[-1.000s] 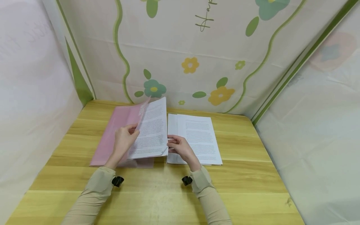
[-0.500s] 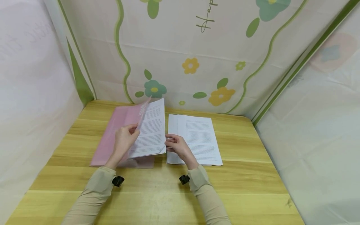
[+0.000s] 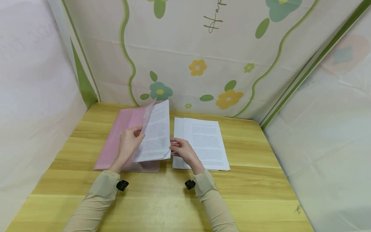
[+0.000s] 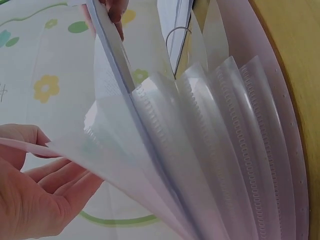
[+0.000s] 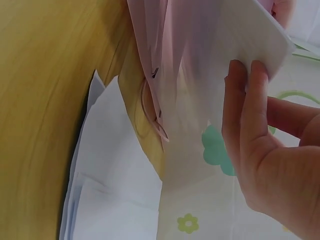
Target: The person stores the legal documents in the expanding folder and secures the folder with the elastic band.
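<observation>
A pink expanding file (image 3: 111,143) lies at the left of the table, its front cover (image 4: 120,175) lifted. My left hand (image 3: 127,143) pinches that cover's edge between thumb and fingers. Behind the raised cover, several printed sheets (image 3: 156,132) stand tilted within the file, one lower corner slightly bent. The right hand (image 3: 186,151) has its fingertips at the right edge of these sheets. In the right wrist view, the fingers (image 5: 255,107) are fairly straight, with their tips against the white paper. Fanned clear pockets (image 4: 220,130) show in the left wrist view.
Another stack of printed sheets (image 3: 204,141) lies flat just right of the file, under the right hand. A thin elastic loop (image 5: 145,107) hangs from the file. A flower-printed cloth (image 3: 174,42) walls in the back and sides of the wooden table (image 3: 162,199).
The right hand and the sheets in the file shifted slightly left during the first half second, then hardly moved. The left hand stays on the raised cover.
</observation>
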The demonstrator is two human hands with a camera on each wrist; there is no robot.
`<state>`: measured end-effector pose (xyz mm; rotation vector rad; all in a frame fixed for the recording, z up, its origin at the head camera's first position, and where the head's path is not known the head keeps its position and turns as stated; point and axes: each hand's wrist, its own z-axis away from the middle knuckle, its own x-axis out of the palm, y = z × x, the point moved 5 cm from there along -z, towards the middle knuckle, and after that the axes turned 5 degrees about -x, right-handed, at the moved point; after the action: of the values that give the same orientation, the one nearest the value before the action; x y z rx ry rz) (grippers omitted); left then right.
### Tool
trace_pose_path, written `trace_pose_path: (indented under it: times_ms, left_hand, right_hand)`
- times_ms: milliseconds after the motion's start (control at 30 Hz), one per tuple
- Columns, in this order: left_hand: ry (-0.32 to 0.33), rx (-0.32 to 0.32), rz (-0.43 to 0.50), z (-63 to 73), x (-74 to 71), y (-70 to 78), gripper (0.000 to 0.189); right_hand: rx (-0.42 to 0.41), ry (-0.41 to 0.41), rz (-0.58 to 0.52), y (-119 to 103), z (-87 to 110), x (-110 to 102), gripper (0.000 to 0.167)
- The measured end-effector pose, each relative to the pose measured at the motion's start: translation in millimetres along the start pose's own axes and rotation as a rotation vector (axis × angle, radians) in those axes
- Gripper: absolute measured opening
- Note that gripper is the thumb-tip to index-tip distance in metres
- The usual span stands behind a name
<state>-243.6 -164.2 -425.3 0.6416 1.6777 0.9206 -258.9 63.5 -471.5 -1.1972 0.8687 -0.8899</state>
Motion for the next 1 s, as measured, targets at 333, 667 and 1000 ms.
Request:
trace_pose_path:
  times_ms: [333, 667, 1000]
  left_hand:
    - [0.002, 0.031, -0.017, 0.6, 1.1, 3.2, 0.037]
    - [0.003, 0.023, 0.003, 0.4, 2.7, 4.9, 0.038]
    - [0.018, 0.036, 0.000, 1.6, 4.5, 6.1, 0.037]
  right_hand:
    - [0.027, 0.004, -0.010, 4, -6.1, 1, 0.046]
    - [0.024, -0.024, -0.065, -2, -11.2, 13, 0.045]
    - [0.014, -0.046, -0.066, 0, -14.7, 23, 0.042]
